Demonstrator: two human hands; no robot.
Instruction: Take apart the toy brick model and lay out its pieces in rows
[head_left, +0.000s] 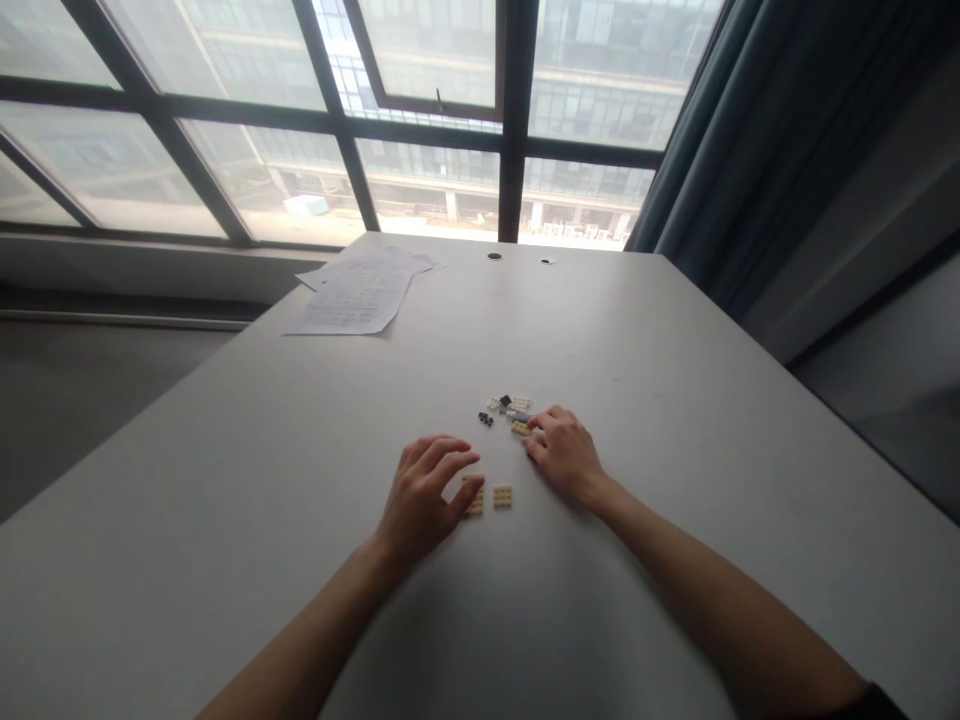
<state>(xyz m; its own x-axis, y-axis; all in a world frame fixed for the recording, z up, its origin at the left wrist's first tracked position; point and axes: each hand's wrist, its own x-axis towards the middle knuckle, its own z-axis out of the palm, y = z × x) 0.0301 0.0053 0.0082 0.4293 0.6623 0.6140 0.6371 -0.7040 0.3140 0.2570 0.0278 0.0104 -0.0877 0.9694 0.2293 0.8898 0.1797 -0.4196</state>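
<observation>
- The left hand (429, 492) is half curved above the table (247, 510), with the thumb and the fingers apart, so it is not grasping anything.
- Its thumb covers a part of a larger tan studded plate (478, 499); whether it touches this plate, I cannot tell.
- Just to the right of this plate, a smaller tan studded plate (502, 496) lies flat, apart from both hands.
- The right hand (564, 450) is bent, with its fingertips at a small tan brick (520, 429); I cannot tell if it pinches this brick or only rests beside it.
- Close to these fingers, a grey piece (522, 416), a white studded plate (521, 402) and a black piece (505, 400) lie together in a small group.
- At the left of this group are some small dark pieces (486, 419).
- Near the far left edge of the table, printed papers (352, 295) lie overlapping.
- Behind stand a dark-framed window (514, 150) and, at the right, a blue-grey curtain (712, 150).
</observation>
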